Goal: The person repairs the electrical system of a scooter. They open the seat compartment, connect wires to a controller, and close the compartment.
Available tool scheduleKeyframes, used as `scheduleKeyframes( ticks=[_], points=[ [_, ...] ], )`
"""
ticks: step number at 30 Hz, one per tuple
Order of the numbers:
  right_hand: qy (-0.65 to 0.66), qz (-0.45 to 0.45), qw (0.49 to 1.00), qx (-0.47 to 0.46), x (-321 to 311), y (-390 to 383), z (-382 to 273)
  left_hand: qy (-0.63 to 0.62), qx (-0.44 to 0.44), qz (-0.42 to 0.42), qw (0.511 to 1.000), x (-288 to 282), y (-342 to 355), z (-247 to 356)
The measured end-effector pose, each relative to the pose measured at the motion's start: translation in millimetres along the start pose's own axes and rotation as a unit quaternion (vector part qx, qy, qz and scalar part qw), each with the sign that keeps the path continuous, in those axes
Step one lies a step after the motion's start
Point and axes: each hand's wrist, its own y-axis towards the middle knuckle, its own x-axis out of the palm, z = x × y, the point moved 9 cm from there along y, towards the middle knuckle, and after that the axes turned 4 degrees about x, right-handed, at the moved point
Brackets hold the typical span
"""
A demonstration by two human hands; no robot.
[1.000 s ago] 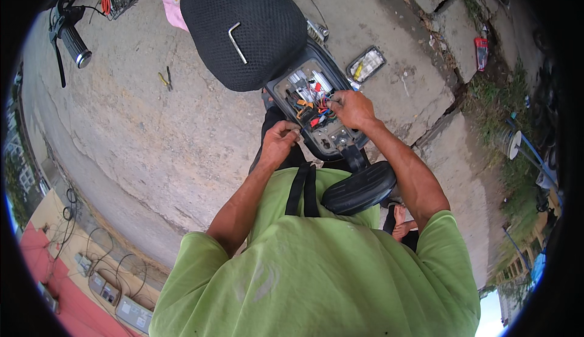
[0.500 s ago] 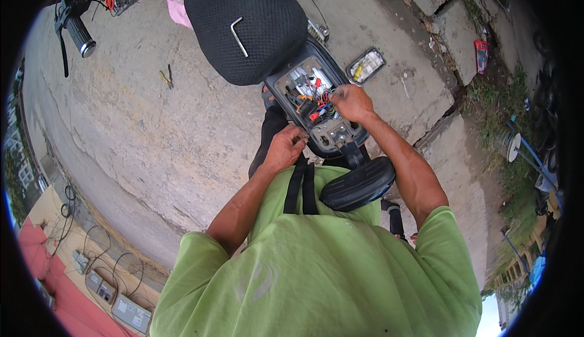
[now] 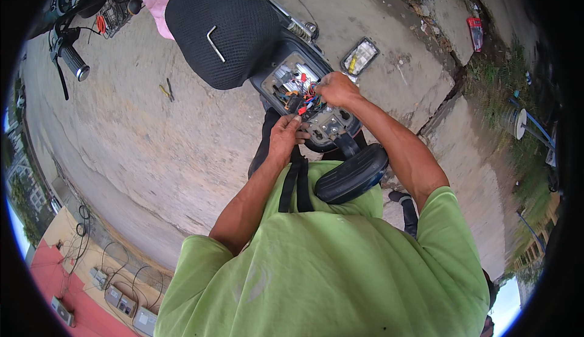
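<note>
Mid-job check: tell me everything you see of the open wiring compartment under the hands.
The open compartment is a dark-edged, rounded rectangle, slanting across the view. Inside are silvery, metal-looking parts, tangled multicoloured wires, and red, orange and black connectors. A bolted, metal-looking plate covers its near end; the black seat lies beyond its far end. The right hand is over its right side, the left hand at its near-left edge; what either grips is unclear.

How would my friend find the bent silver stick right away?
Find the big black mesh-covered seat, just beyond the open black compartment of coloured wires. On it lies a thin, L-shaped, silver metal hex key. Unlike the yellow-handled pliers on the grey ground, it is one bent bar.
</note>
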Motion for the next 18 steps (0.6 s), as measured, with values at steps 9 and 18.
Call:
scheduleKeyframes(
  ticks=[9,18],
  points=[
    [-0.059,0.008,0.998,-0.028,-8.6,-14.4,-10.2,0.068,0.007,-0.011,0.998,-9.2,14.8,28.2],
    [-0.081,0.158,0.957,-0.227,-35.5,-65.5,-48.1,0.246,0.126,-0.080,0.958,2.0,39.5,80.5]
  ],
)
